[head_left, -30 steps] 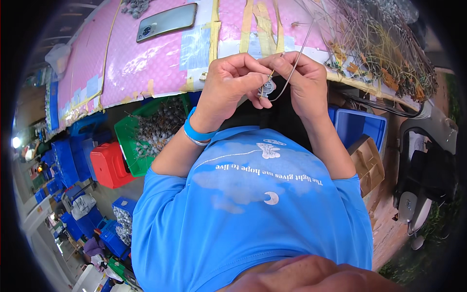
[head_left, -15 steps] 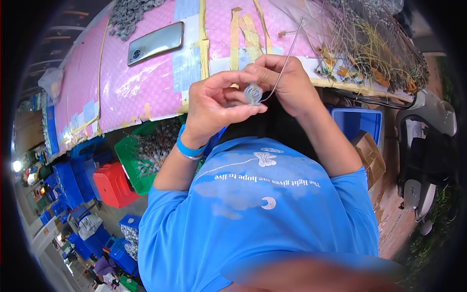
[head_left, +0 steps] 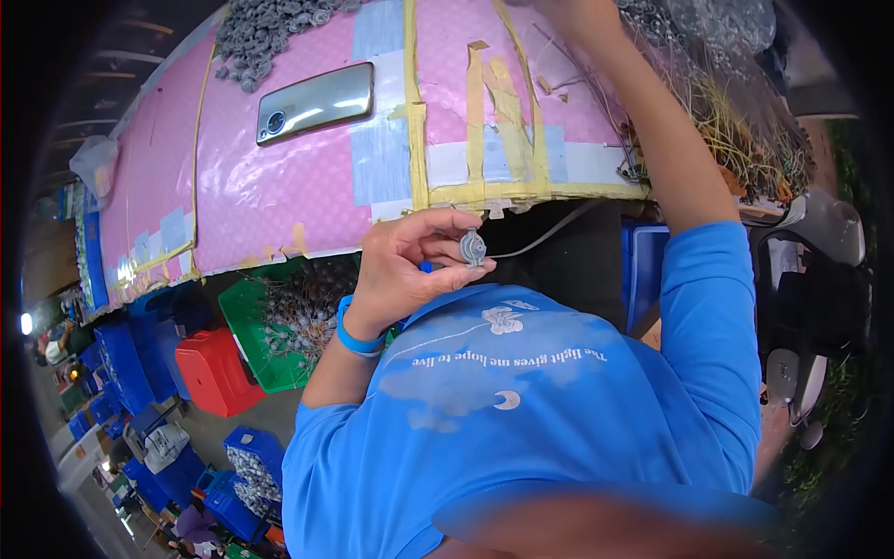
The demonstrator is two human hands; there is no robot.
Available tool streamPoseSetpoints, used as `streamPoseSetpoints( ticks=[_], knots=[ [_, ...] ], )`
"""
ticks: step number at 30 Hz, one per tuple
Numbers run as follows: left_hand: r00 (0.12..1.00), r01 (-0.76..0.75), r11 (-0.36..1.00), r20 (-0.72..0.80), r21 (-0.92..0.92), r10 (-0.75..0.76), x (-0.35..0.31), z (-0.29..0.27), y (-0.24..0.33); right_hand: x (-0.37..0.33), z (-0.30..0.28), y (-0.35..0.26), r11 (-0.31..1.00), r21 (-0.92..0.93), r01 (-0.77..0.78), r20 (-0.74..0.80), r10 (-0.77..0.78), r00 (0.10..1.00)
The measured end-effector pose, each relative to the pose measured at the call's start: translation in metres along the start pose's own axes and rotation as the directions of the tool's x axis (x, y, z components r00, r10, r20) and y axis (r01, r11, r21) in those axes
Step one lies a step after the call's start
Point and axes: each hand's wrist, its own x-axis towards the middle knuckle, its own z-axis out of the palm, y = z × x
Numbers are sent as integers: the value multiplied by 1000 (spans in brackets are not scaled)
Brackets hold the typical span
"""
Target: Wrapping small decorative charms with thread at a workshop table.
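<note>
Holding the part by its edges, face clear and wire free of snags, would suit the step best, we judge. Left hand: thumb and fingers parted by the part's breadth, pinching it at opposite edges, just before the near edge of the desk. Right hand: over the desk, blurred, cut off above; whether its fingers are spread or pinching, we cannot tell.

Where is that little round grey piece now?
In the head view, the grey piece is near the middle, pinched in the left hand, just below the taped table edge.
</note>
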Motion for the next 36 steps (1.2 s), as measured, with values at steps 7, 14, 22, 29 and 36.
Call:
streamPoseSetpoints(
  ticks=[7,14,22,29,36],
  knots=[
    [997,-76,996,-33,-51,74,6,-5,3,-2,1,-57,926,-297,-232,20,249,968],
    [987,-142,988,-66,62,146,19,18,-3,-1,18,-7,693,-721,-2,145,154,977],
    [895,-278,936,-296,216,334,14,12,0,-98,-13,-182,998,-19,64,154,-60,986],
    [853,-354,871,-266,340,450,18,25,3,-172,-11,-218,949,265,-169,135,137,981],
    [862,-300,828,-237,474,448,10,34,0,-185,-13,-210,937,327,-122,88,98,991]
  ],
)
